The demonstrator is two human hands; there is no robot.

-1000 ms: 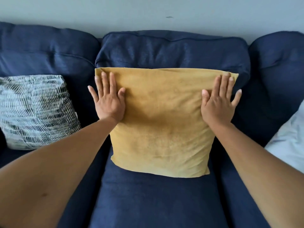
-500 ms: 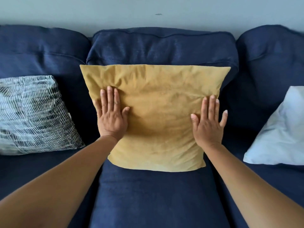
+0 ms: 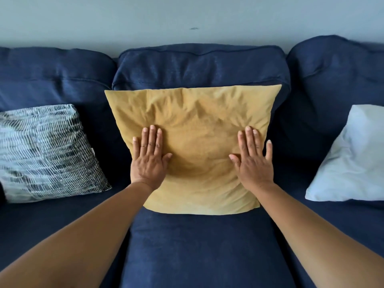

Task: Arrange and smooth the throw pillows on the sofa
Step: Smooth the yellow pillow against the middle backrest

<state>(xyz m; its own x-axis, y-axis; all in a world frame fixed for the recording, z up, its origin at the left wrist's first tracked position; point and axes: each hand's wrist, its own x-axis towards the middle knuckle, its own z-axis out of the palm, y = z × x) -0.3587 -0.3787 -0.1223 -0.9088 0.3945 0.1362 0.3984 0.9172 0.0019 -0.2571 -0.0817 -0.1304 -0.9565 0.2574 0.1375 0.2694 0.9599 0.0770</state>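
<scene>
A mustard-yellow throw pillow (image 3: 197,125) leans upright against the middle back cushion of the navy sofa (image 3: 199,246). My left hand (image 3: 148,159) lies flat on its lower left part, fingers pointing up. My right hand (image 3: 254,161) lies flat on its lower right part, the little finger reaching past the pillow's right edge. Neither hand grips anything. The fabric above my fingers is wrinkled. A black-and-white patterned pillow (image 3: 45,152) leans at the left. A pale blue pillow (image 3: 351,156) leans at the right, cut off by the frame edge.
The sofa's three back cushions stand against a grey wall (image 3: 187,15). The middle seat cushion lies bare in front of the yellow pillow, between my forearms.
Both hands have slid downward over the yellow pillow from near its top edge to its lower half. Creases have formed above the fingers. The view has pulled back, showing the pale blue pillow.
</scene>
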